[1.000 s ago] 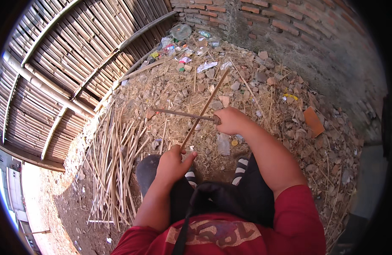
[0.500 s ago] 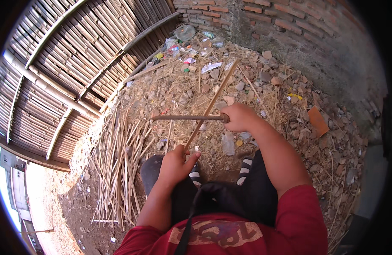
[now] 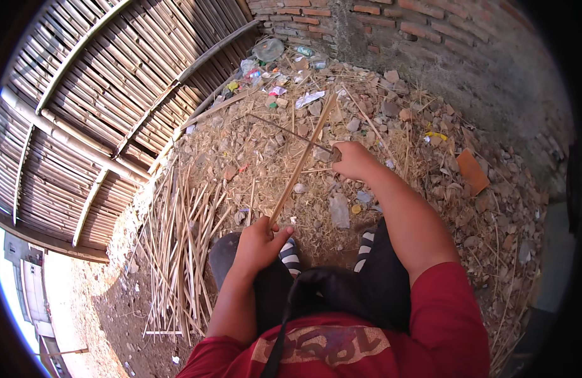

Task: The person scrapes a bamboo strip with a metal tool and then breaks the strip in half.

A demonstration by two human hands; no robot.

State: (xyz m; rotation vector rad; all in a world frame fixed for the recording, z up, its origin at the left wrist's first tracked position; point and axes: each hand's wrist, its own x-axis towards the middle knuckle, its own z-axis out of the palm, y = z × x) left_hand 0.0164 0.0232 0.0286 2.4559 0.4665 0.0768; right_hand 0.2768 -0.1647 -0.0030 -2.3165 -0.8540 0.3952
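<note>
My left hand (image 3: 259, 244) is closed around the lower end of a long bamboo strip (image 3: 297, 173), which slants up and away to the right. My right hand (image 3: 355, 160) grips the handle of a long machete (image 3: 281, 128), whose narrow blade points to the far left. Blade and strip cross a little left of my right hand; whether they touch I cannot tell. Beside my left knee lies a loose pile of thin bamboo strips (image 3: 177, 271).
A bamboo-slat wall (image 3: 95, 82) rises at the left, a brick wall (image 3: 423, 31) at the far right. Rubble, straw and plastic litter (image 3: 310, 99) cover the ground. An orange tile-like piece (image 3: 472, 172) lies at the right. My sandalled feet stand below the strip.
The machete's blade has swung from nearly level to slanting up and left, crossing farther along the strip. It now shows as a thinner line. My left hand keeps its hold.
</note>
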